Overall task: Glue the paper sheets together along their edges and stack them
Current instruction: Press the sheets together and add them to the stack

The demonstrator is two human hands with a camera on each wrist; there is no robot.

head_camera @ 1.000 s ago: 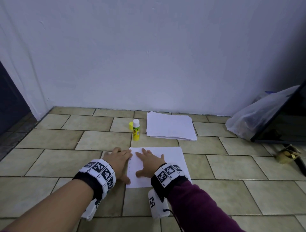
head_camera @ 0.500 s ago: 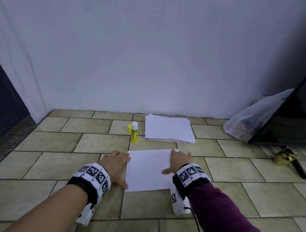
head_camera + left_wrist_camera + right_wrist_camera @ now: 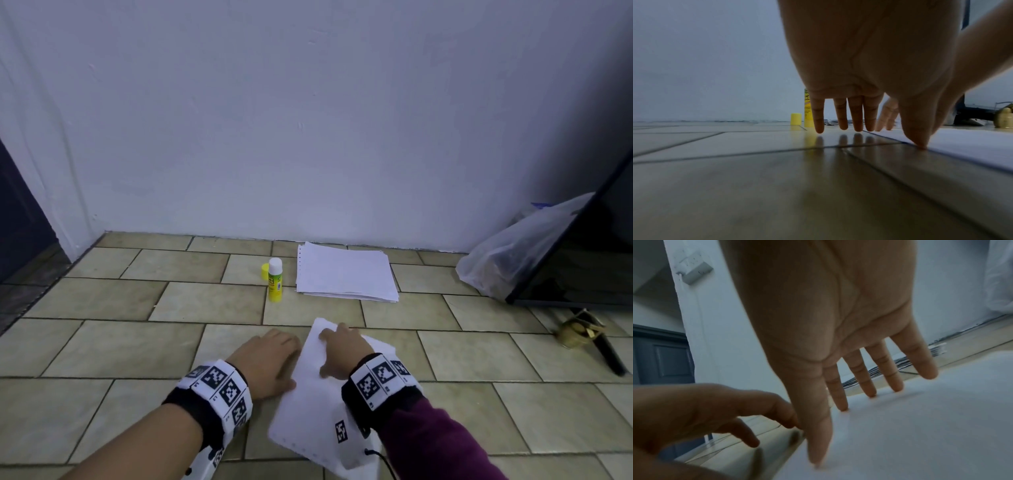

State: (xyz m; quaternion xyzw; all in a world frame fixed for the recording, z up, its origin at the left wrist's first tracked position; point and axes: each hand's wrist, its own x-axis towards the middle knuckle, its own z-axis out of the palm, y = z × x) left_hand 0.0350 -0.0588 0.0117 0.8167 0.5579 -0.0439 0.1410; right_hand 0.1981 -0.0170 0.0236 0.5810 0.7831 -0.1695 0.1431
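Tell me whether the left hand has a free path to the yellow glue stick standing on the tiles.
Probably yes. The left hand rests open on the tiled floor, holding nothing, and only bare tile lies between it and the uncapped yellow glue stick straight ahead.

Two hands at floor level: left hand (image 3: pixel 270 359) and right hand (image 3: pixel 342 353), each with one marker-printed wristband, two wristbands (image 3: pixel 219 390) in all. One glue stick (image 3: pixel 275 284), upright and uncapped. One loose yellow cap (image 3: pixel 264 271) just beside it. One stack of paper (image 3: pixel 346 274) near the wall; number of sheets in it too fine to count. One separate paper sheet (image 3: pixel 308 404) under the hands, possibly more than one layer, not discernible. One clear plastic bag (image 3: pixel 507 260) at right. One dark panel (image 3: pixel 589 260) leaning beside it. One small brass-coloured object (image 3: pixel 577 332) on the floor tiles.
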